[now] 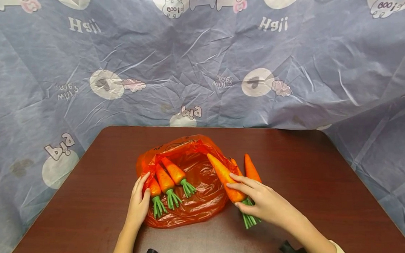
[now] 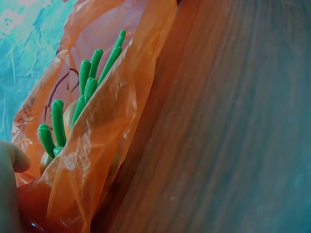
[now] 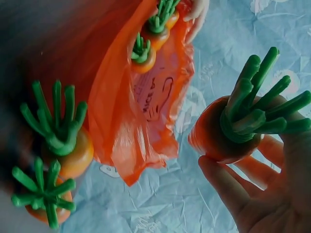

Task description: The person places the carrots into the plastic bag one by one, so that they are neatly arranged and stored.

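A red plastic bag (image 1: pixel 206 213) lies on the table with its mouth spread toward me. Three orange carrots (image 1: pixel 164 180) with green stubby tops rest inside at its left. My left hand (image 1: pixel 138 201) grips the bag's left rim beside them; in the left wrist view the bag wall partly covers the green tops (image 2: pixel 58 124). In my right hand (image 1: pixel 260 199) is another carrot (image 1: pixel 221 174), pinched between thumb and fingers near its top end. Its tip points toward the bag's mouth, over the right rim. The right wrist view shows this held carrot (image 3: pixel 214 131) clear of the table.
Two more carrots lie right of the bag: one carrot (image 1: pixel 251 167) shows past my right hand, while the other is mostly hidden in the head view. Both loose carrots (image 3: pixel 77 155) appear in the right wrist view. A printed cloth (image 1: pixel 186 67) hangs behind the brown table (image 1: pixel 302 167).
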A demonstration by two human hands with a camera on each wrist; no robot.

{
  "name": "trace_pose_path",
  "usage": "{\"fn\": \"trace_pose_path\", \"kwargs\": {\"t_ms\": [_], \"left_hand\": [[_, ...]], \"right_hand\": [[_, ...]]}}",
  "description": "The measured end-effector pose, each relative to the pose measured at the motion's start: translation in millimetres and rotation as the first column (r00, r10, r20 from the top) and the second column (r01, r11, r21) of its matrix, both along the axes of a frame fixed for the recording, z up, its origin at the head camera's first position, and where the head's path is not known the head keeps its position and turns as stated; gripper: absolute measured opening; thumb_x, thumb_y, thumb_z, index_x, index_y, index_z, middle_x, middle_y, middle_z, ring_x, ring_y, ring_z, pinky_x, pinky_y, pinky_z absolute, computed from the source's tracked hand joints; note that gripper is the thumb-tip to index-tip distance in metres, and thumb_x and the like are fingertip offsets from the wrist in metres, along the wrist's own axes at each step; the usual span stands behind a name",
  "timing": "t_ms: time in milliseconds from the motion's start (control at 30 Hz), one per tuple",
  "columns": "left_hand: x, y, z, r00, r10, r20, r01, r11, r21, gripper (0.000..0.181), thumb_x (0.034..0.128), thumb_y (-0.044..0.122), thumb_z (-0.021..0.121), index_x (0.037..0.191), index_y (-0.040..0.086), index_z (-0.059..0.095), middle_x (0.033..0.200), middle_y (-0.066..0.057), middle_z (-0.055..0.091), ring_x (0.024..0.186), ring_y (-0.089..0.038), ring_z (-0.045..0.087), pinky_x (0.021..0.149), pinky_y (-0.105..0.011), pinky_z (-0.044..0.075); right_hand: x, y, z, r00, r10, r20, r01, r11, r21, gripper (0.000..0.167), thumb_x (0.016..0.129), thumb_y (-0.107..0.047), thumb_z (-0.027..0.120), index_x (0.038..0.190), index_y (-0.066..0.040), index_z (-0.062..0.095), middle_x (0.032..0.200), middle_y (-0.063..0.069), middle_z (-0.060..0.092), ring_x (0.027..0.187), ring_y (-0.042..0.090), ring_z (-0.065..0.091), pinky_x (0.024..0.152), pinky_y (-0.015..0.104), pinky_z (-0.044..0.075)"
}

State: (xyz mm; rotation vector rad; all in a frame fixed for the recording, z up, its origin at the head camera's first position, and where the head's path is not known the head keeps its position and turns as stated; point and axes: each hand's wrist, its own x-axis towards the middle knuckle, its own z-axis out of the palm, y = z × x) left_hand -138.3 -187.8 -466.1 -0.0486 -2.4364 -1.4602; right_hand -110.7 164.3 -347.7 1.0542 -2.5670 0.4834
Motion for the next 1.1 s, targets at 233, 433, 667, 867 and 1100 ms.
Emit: {"fn": "trace_pose_path", "kwargs": {"t_ms": [233,433,667,867,1100], "left_hand": [[-0.9,0.0,1.7,1.000,-0.003,-0.002,0.003,1.000,0.005,0.047,0.0900,0.002,0.042,0.136,0.014,0.041,0.145,-0.022,0.025,0.135,-0.041,0.017,0.101,-0.067,0.018],[0.0,-0.5,2.9,1.000,-0.011,-0.008,0.011,1.000,0.011,0.047,0.0906,0.002,0.042,0.136,0.013,0.041,0.145,-0.021,0.025,0.135,-0.041,0.017,0.101,-0.066,0.018],[0.7,-0.2,0.9,1.000,-0.005,0.011,0.005,1.000,0.006,0.047,0.0905,0.002,0.042,0.136,0.014,0.040,0.145,-0.022,0.024,0.135,-0.041,0.018,0.102,-0.066,0.018],[1.4,0.1,1.7,1.000,-0.008,0.000,0.008,1.000,0.004,0.046,0.0907,0.002,0.042,0.136,0.013,0.041,0.145,-0.022,0.025,0.135,-0.042,0.018,0.101,-0.066,0.018],[2.1,0.4,3.7,1.000,-0.011,-0.002,0.011,1.000,0.008,0.046,0.0910,0.002,0.043,0.136,0.013,0.041,0.145,-0.020,0.025,0.136,-0.041,0.017,0.101,-0.066,0.018]], "right_hand": [[-6.8,-10.2,-2.0,0.998,0.012,0.056,-0.014,0.999,0.032,0.046,0.073,-0.021,0.071,0.118,-0.020,0.061,0.129,0.002,0.054,0.103,0.019,0.060,0.076,0.033,0.053],[-15.4,-21.8,-4.5,0.992,0.040,0.120,-0.047,0.997,0.057,0.046,0.075,-0.022,0.069,0.120,-0.018,0.060,0.132,0.003,0.052,0.109,0.020,0.058,0.078,0.031,0.052],[-27.5,-37.5,-10.6,0.983,0.063,0.172,-0.081,0.992,0.100,0.044,0.078,-0.022,0.066,0.122,-0.018,0.058,0.134,0.004,0.050,0.114,0.023,0.056,0.081,0.033,0.052],[-40.9,-52.5,-12.9,0.974,0.075,0.212,-0.106,0.984,0.140,0.044,0.080,-0.022,0.065,0.123,-0.016,0.058,0.136,0.006,0.048,0.119,0.024,0.052,0.083,0.034,0.051],[-56.2,-71.1,-21.7,0.969,0.075,0.237,-0.108,0.985,0.133,0.043,0.080,-0.020,0.063,0.122,-0.015,0.058,0.137,0.006,0.047,0.120,0.024,0.050,0.086,0.035,0.050]]}}
